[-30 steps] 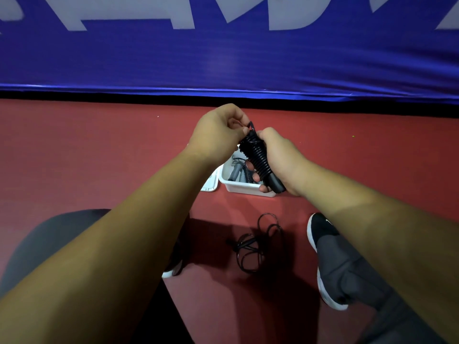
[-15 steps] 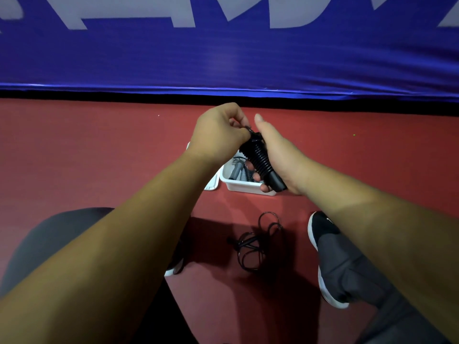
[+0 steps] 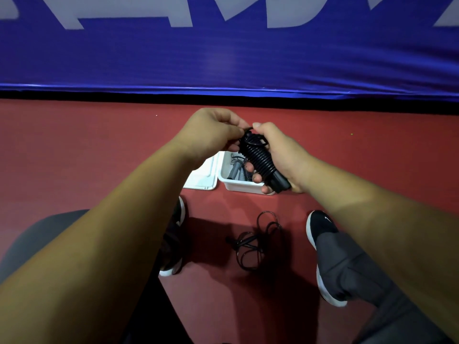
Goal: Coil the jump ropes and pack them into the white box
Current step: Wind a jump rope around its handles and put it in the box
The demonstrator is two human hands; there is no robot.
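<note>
Glossy black cord (image 3: 258, 157) (ribbed coils), smooth white plastic box (image 3: 238, 186), matt red floor (image 3: 74, 150), sheeny blue banner (image 3: 223, 58).

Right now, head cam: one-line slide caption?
Right hand grips a coiled black jump rope, left hand pinches its end, over the white box; another rope lies loose on the floor.

Black rope (image 3: 258, 158) — white box (image 3: 242, 187).

Both forearms are bare all the way to the left hand (image 3: 211, 135) and the right hand (image 3: 285, 155). The trousers (image 3: 347, 266) are dark grey and creased at the ankle. The right shoe (image 3: 320, 227) and the left shoe (image 3: 177, 219) are black with white soles. The right 1 carries a small white mark on top, and the left 1 is half hidden behind the forearm.
</note>
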